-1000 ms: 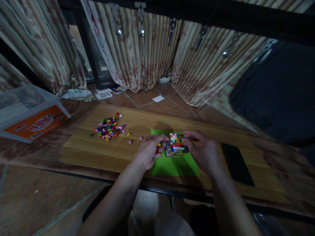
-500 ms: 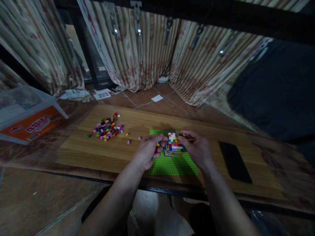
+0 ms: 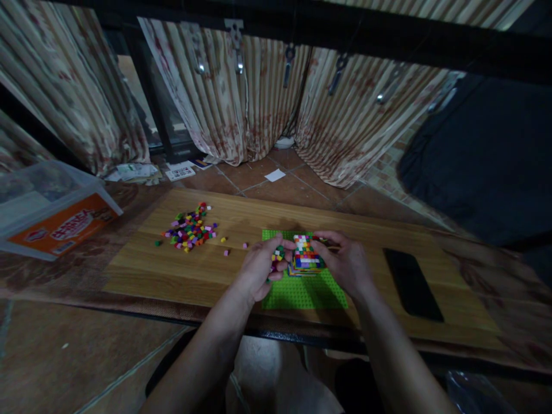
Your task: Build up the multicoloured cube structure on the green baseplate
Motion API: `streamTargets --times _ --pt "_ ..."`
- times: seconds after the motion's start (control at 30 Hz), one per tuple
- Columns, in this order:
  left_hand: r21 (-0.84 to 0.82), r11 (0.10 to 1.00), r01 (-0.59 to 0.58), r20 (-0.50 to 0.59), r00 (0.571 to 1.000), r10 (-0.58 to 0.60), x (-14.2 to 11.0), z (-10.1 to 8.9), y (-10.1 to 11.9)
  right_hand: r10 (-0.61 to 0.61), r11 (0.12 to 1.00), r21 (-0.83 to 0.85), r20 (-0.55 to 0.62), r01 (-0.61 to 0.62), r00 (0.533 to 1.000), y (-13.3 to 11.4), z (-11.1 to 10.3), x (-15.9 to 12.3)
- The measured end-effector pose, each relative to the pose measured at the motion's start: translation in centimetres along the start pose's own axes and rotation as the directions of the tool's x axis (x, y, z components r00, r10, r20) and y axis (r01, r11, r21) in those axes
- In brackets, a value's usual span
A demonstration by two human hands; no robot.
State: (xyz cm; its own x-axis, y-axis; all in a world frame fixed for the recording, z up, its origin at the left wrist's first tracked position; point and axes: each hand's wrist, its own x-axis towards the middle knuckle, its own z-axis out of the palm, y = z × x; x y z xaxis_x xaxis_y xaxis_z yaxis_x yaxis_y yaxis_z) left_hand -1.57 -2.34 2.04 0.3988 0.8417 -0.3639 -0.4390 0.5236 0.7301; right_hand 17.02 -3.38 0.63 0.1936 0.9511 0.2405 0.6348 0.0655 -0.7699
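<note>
A block of stacked, many-coloured toy bricks (image 3: pixel 307 260) stands on a green studded baseplate (image 3: pixel 302 296). On its left, my left hand (image 3: pixel 261 264) is curled, palm partly up, around several small loose bricks (image 3: pixel 278 253); its thumb and fingertips come close to the stack. My right hand (image 3: pixel 345 256) is at the stack's right side, with thumb and forefinger bent together at the upper right edge. Whether a brick is pinched between them is too small to make out.
A pile of loose bricks (image 3: pixel 190 230) lies on the wooden board (image 3: pixel 172 279) at the left, with a few strays nearer the baseplate. A dark phone (image 3: pixel 413 284) rests at the right. A clear plastic box (image 3: pixel 60 210) with an orange label stands at the far left.
My left hand has opened slightly, so more of the loose bricks in its palm show. My right hand stays at the stack's right side. The view has shifted a little.
</note>
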Motion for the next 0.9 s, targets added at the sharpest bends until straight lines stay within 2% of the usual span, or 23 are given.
streamTargets --times 0.07,0.17,0.23,0.33,0.47,0.7,0.9 --pt "-0.009 1.0 0.009 0.013 1.0 -0.009 0.0 0.1 0.1 -0.023 0.999 0.026 -0.049 0.024 0.999 -0.1 -0.2 -0.1" --pt "0.001 1.0 0.012 0.042 0.999 -0.012 0.0 0.2 0.1 -0.181 0.982 0.036 -0.126 0.187 0.975 -1.6 -0.4 -0.7" --pt "0.009 1.0 0.008 0.068 0.998 -0.009 -0.1 0.4 0.0 -0.282 0.958 0.036 -0.048 0.284 0.958 -3.0 -0.3 -1.2" --pt "-0.008 1.0 -0.007 0.059 0.998 0.008 -0.1 0.5 -0.2 -0.344 0.938 -0.017 0.096 0.347 0.934 -4.7 0.2 -1.9" --pt "0.011 1.0 -0.024 0.031 0.999 0.023 -0.1 0.5 -0.6 -0.376 0.914 -0.084 0.192 0.397 0.906 -5.5 0.7 -2.5" --pt "0.107 0.994 -0.037 -0.052 0.998 0.043 -0.2 1.0 -1.0 -0.342 0.912 -0.183 0.155 0.367 0.927 -5.7 1.2 -2.7" --pt "0.114 0.992 -0.053 -0.043 0.997 0.058 -0.2 1.0 -1.0 -0.33 0.913 -0.199 0.155 0.356 0.931 -6.1 1.2 -2.8"
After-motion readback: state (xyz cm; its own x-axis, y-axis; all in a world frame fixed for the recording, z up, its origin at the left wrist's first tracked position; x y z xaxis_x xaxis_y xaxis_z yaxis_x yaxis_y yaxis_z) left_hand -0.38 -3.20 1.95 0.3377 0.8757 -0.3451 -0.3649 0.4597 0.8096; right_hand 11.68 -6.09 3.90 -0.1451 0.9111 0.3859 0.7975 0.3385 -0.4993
